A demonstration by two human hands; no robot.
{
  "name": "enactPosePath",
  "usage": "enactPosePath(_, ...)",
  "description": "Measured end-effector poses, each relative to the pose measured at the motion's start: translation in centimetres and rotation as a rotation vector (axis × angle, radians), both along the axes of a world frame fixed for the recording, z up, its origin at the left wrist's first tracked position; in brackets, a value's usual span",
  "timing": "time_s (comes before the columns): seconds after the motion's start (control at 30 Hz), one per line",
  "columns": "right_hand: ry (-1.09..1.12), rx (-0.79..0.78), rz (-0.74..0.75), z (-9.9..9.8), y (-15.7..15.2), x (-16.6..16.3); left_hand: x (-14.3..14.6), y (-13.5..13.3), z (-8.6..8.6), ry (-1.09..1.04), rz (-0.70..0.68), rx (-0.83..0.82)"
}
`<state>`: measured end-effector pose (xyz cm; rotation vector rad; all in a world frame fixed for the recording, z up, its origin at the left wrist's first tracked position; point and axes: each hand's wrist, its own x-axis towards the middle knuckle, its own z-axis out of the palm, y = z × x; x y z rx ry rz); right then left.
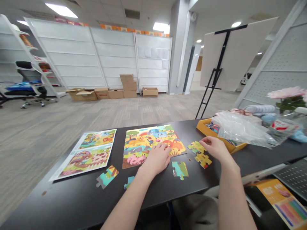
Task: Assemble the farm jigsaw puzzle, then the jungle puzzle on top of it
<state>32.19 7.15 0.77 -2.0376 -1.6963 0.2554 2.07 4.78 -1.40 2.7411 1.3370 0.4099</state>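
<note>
A colourful animal jigsaw puzzle [144, 140] lies partly assembled on the black table [72, 198]. My left hand [157, 158] rests flat on its lower right part, fingers spread and pressing down. My right hand [216, 147] lies to the right, its fingertips touching a yellow-green loose piece [196, 147]. Another yellow piece [203, 159] sits just below that hand. A teal loose piece [180, 169] lies between my two hands. Two more loose pieces [107, 176] lie near the front edge, left of my left forearm.
A printed reference sheet [88, 153] lies left of the puzzle. An orange box [203, 127] with pieces and a clear plastic bag [240, 129] stand at the right, beside pink flowers [286, 92]. An easel, cardboard boxes and an office chair stand beyond the table.
</note>
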Motion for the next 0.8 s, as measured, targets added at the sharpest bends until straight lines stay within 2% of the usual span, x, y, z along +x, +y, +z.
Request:
enactPosePath(0.1,0.020,0.000,0.051,-0.5,-1.4,0.8,-0.1,0.3,0.1,-0.017,-0.001,-0.025)
enactPosePath(0.23,-0.029,-0.123,0.070,-1.0,-3.6,1.4,-0.4,0.3,0.5,-0.045,-0.022,-0.046)
enactPosePath(0.37,-0.148,-0.232,0.041,-2.0,-4.4,0.4,-0.8,-0.4,1.2,-0.118,-0.074,0.021)
enactPosePath(0.47,-0.186,-0.289,0.074,-2.0,-4.2,-0.8,-2.1,-0.7,2.0,-0.210,-0.085,0.054)
enactPosePath(0.57,-0.162,-0.261,0.115,-1.7,-4.0,-1.1,-5.3,-0.3,3.2,-0.316,-0.014,0.071)
enactPosePath(0.67,-0.140,-0.246,0.140,-1.6,-3.8,-0.7,-10.2,-0.1,4.8,-0.357,0.183,0.099)
enactPosePath(0.73,-0.148,-0.259,0.154,-1.7,-3.6,-0.3,-13.6,-0.7,6.0,-0.294,0.295,0.041)
enactPosePath(0.8,-0.156,-0.282,0.171,-1.8,-3.3,0.1,-16.5,-1.9,7.0,-0.142,0.398,-0.104)
